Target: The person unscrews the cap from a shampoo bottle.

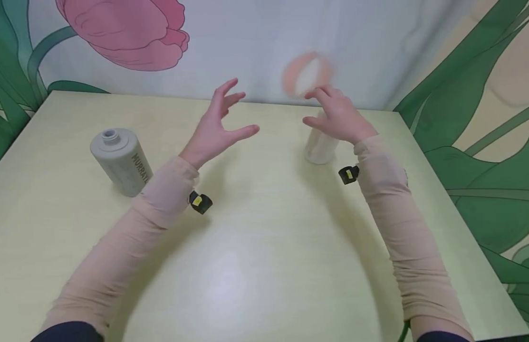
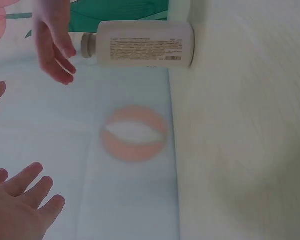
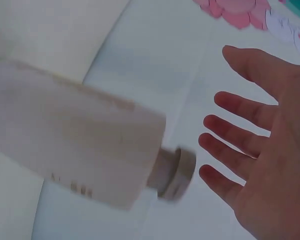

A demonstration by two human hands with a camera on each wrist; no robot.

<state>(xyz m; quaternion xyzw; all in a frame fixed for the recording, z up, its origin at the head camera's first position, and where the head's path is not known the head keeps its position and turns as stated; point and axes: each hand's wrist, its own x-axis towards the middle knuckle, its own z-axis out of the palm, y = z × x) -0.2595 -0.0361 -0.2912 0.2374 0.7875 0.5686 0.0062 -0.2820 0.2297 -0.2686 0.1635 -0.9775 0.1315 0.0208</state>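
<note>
A pink-and-white ball [image 1: 307, 73], blurred in the views that catch it, shows against the printed backdrop [image 1: 251, 57] behind the tabletop [image 1: 264, 247]. No support can be seen beneath it, so I take it to be in the air. In the head view it sits just past the fingertips of the right hand [image 1: 339, 114], overlapped by them, but the left wrist view shows it well apart from both hands. The left hand [image 1: 217, 126] is wide open, thumb spread away from lightly bent fingers, with nothing in its grasp. The right hand is open too, fingers parted and holding nothing, close by the neck of the pale bottle [image 1: 321, 147], which stands upright on the tabletop; the right wrist view shows a narrow gap between fingers and neck. A grey bottle [image 1: 120, 159] with an open neck stands at the left, behind the left forearm. The step in hand looks like a loose-ball moment, a toss, a catch or a drop; which one I cannot tell. The next move calls for closing on the ball with spread palms while keeping the right fingers from knocking the pale bottle.
</note>
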